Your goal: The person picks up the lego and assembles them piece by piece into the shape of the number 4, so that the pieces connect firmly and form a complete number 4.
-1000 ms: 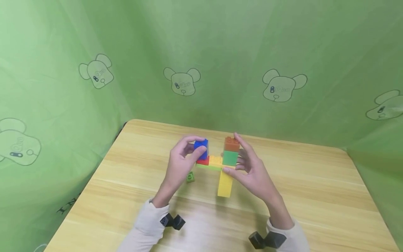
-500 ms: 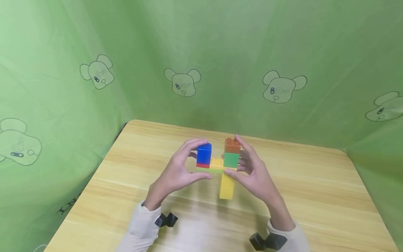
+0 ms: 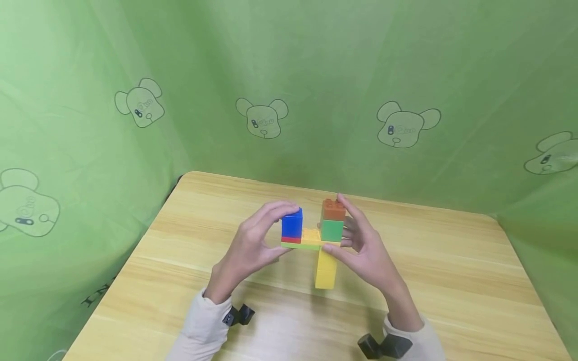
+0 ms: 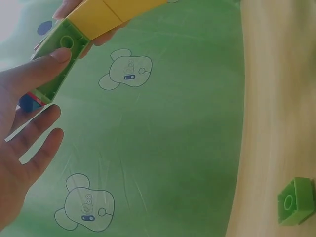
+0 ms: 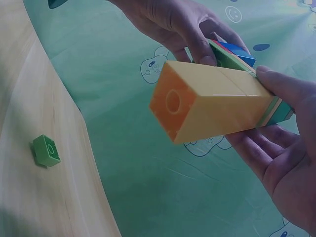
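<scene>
A structure of joined toy building bricks is held up over the table between both hands. A blue brick sits on a thin red piece at its left end, above a light green plate. On the right, an orange-brown brick tops a green brick; a yellow column of bricks hangs beneath. My left hand pinches the left end, fingertips on the blue brick's top and thumb against the plate's underside. My right hand grips the right end, thumb at the front, fingers behind.
A loose green brick lies on the wooden table, seen in both wrist views and hidden in the head view. Green curtains with printed bear heads rise behind and beside the table. Each wrist wears a black camera mount.
My left hand lets go of the blue brick's front, spreads its thumb, then sets it under the light green plate. The structure sinks slightly. My right hand keeps its grip.
</scene>
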Demonstrator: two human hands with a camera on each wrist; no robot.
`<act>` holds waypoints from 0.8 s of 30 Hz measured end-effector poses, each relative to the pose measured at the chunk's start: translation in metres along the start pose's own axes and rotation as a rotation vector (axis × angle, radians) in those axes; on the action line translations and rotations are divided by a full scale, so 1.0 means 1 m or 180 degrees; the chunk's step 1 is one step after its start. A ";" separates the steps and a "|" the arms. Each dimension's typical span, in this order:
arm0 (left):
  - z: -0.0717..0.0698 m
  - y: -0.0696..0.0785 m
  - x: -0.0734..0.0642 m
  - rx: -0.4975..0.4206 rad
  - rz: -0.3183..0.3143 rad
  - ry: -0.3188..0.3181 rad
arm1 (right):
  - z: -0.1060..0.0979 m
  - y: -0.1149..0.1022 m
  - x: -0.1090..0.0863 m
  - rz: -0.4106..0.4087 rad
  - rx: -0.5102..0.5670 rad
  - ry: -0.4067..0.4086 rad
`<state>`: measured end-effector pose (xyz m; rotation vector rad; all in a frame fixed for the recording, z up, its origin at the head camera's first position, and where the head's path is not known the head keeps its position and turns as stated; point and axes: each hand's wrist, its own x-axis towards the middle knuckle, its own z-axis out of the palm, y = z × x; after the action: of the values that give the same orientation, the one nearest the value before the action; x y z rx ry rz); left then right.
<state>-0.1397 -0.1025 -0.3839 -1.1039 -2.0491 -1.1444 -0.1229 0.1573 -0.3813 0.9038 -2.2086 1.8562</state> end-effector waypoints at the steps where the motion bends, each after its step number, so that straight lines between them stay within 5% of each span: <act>1: 0.000 0.000 0.000 0.0017 0.0008 0.0007 | 0.000 0.000 0.000 -0.0006 0.0000 -0.0001; 24: 0.001 -0.002 -0.003 0.0246 -0.0100 0.0002 | -0.002 0.001 0.000 -0.0087 0.0149 -0.0043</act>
<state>-0.1402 -0.1032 -0.3873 -1.0375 -2.0987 -1.0712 -0.1238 0.1592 -0.3820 0.9523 -2.1578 1.9025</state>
